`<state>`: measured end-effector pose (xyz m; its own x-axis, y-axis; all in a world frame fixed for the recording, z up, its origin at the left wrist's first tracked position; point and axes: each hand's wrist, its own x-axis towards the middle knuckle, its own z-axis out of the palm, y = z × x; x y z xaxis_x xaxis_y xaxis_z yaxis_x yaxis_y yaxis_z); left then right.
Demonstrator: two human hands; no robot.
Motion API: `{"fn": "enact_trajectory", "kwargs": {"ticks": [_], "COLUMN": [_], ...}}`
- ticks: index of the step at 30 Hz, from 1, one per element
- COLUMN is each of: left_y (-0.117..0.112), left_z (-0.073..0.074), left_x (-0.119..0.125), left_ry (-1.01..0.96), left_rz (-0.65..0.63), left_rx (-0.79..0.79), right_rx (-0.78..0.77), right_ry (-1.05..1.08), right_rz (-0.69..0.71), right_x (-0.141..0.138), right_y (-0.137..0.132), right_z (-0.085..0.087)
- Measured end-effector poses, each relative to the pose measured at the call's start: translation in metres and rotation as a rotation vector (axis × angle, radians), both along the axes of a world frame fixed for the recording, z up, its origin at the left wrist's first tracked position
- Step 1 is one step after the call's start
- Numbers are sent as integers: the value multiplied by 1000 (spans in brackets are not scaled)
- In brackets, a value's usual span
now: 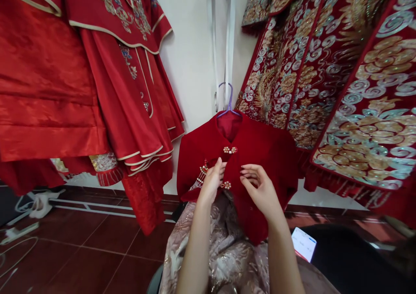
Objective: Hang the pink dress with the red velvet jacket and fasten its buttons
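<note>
A short red velvet jacket (pixel 260 142) hangs on a purple hanger (pixel 230 103), its front joined by a beaded clasp (pixel 230 150) near the collar and another beaded clasp (pixel 226 184) lower down. My left hand (pixel 212 181) is at the front opening between these clasps, its thumb and curled fingers closed on the jacket's edge; part of the grip is hidden. Beside it dangles a beaded tassel ornament (pixel 203 172). Over the other front panel, my right hand (pixel 260 187) is open, with loosely bent fingers apart and nothing visible in them.
Plain red garments (pixel 130 94) hang on the left, and heavily embroidered red garments (pixel 325 77) on the right. Shiny patterned pale fabric (pixel 224 250) spreads below the jacket. A lit phone (pixel 303 244) lies at lower right. White rack bars (pixel 107 210) run above the tiled floor (pixel 97 259).
</note>
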<state>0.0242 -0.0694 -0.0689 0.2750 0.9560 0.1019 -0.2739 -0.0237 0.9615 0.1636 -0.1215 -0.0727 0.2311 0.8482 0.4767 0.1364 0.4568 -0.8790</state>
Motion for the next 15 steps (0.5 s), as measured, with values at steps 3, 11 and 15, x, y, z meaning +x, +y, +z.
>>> {"fn": "enact_trajectory", "kwargs": {"ticks": [3,11,15], "left_y": [0,4,7], "left_z": [1,-7,-8], "left_x": [-10,-21,-31], "left_ry": [56,251,441], "left_rz": [80,78,211], "left_rx": [-31,1,163], "right_rx": [-21,-167,-126], "right_ry": [-18,-125,-40], "right_rz": [45,241,170], "right_x": [-1,-30,-40], "right_y": [-2,7,11], "right_z": [1,-22,-22]}}
